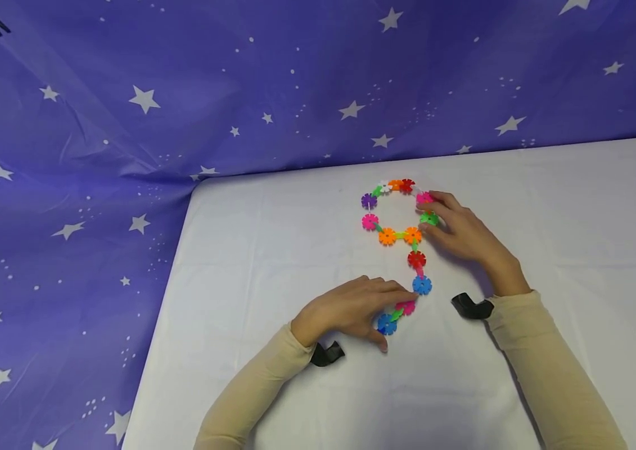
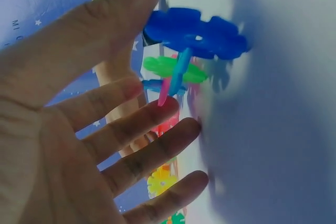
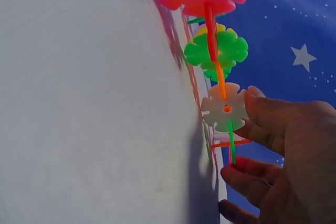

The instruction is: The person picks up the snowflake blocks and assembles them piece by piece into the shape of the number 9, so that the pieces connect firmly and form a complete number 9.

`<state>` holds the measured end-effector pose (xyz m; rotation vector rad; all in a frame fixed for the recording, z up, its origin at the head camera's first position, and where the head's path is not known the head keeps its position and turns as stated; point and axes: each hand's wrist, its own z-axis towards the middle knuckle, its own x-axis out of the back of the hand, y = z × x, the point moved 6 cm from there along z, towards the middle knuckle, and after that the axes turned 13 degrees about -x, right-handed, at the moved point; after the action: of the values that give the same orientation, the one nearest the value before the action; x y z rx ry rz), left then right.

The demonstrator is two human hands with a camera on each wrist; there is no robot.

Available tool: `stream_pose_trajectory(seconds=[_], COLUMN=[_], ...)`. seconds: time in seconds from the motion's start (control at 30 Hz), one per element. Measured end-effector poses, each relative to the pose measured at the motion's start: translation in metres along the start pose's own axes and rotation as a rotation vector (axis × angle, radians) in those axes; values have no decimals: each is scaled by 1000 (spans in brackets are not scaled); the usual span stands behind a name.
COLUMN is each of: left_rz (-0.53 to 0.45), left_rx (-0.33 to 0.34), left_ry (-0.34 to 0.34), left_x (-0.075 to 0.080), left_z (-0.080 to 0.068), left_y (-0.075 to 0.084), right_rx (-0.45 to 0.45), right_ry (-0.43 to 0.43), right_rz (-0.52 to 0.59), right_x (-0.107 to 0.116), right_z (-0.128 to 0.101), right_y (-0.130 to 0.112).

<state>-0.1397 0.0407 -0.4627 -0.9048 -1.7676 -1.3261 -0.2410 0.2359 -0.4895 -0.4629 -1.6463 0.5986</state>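
A chain of interlocking plastic snowflake discs [image 1: 388, 237] lies on the table, shaped like a 9 with a round loop and a curved tail. My right hand [image 1: 461, 231] holds the loop's right side, with thumb and fingers around a green disc [image 1: 429, 218] and next to a pink one. In the right wrist view, the thumb meets the edge of a pale disc [image 3: 223, 109]. My left hand [image 1: 354, 306] is over the tail's end, fingers extended and spread, near a pink disc [image 1: 406, 307] and a blue disc [image 1: 387, 324]. Part of that end is hidden beneath it.
A white cloth covers the table [image 1: 261, 231]. Behind it and along its left side hangs a purple sheet [image 1: 272, 75] with white stars. Black straps or mounts [image 1: 472, 307] stick out from both wrists.
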Motion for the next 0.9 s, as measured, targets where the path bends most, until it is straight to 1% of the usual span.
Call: stream_pose_trajectory(seconds=[0.17, 0.33, 0.47, 0.6, 0.9], left_rz=[19, 24, 39, 59, 63], left_rx=[-12, -5, -9, -11, -7], left_ry=[1, 7, 2, -5, -3], left_x=[-1, -4, -7, -8, -8], left_z=[4, 6, 7, 8, 8], left_y=[3, 5, 8, 10, 9], right_rx=[-5, -4, -5, 16, 41], right_ry=[4, 5, -7, -11, -23], right_rz=[-6, -16, 12, 31, 53], right_x=[-3, -8, -9, -8, -11], right_z=[3, 5, 5, 5, 6], right_y=[-3, -6, -7, -7, -7])
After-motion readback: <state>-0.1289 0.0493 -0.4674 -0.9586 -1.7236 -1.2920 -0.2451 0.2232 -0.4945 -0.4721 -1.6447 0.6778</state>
